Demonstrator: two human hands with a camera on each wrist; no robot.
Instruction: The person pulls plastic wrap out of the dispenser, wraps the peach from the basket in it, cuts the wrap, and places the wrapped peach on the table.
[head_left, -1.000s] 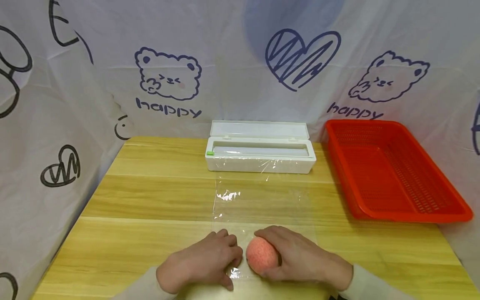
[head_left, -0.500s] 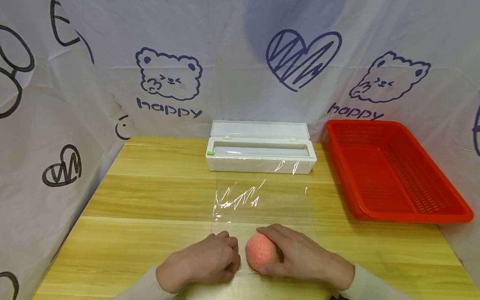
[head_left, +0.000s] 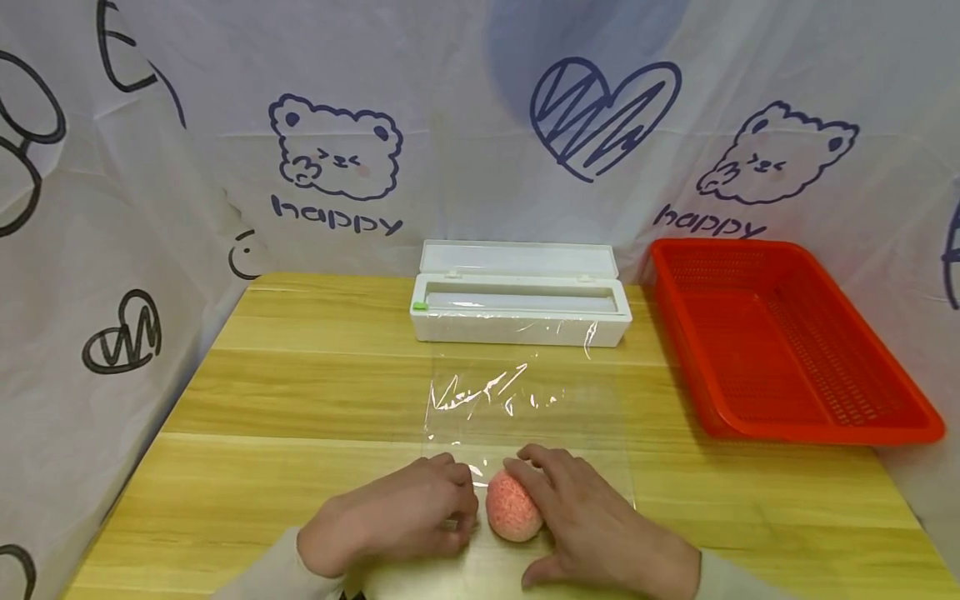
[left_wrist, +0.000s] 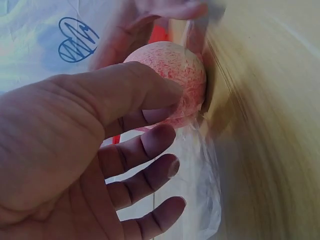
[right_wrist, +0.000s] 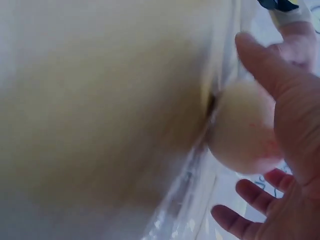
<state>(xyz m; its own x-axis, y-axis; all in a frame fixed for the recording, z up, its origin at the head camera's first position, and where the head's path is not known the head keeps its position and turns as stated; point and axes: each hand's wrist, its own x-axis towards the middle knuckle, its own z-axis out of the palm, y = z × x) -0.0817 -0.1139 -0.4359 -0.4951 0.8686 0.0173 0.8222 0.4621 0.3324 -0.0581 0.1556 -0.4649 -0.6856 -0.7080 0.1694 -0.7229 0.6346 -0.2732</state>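
Observation:
A round pink-speckled peach (head_left: 513, 507), paler on its underside, sits near the front of the table on a sheet of clear plastic wrap (head_left: 525, 429). My left hand (head_left: 401, 512) is just left of it, thumb and index finger pinching the near part of the wrap; the other fingers are loosely bent in the left wrist view. Over the peach's right side lies my right hand (head_left: 592, 512), its fingertips touching the top and its thumb spread away. Crumpled wrap (left_wrist: 207, 185) shows beside the peach in the left wrist view.
Behind stands a white wrap dispenser (head_left: 521, 329) with its lid up, the film running from its roll toward me. A red plastic basket (head_left: 750, 433) is at the right. Printed white cloth (head_left: 465, 183) borders the wooden table (head_left: 300, 400).
My left thumb has closed toward the fingers at the wrap's near edge. My right thumb has come off the peach and spread outward. The peach has shifted slightly left and turned.

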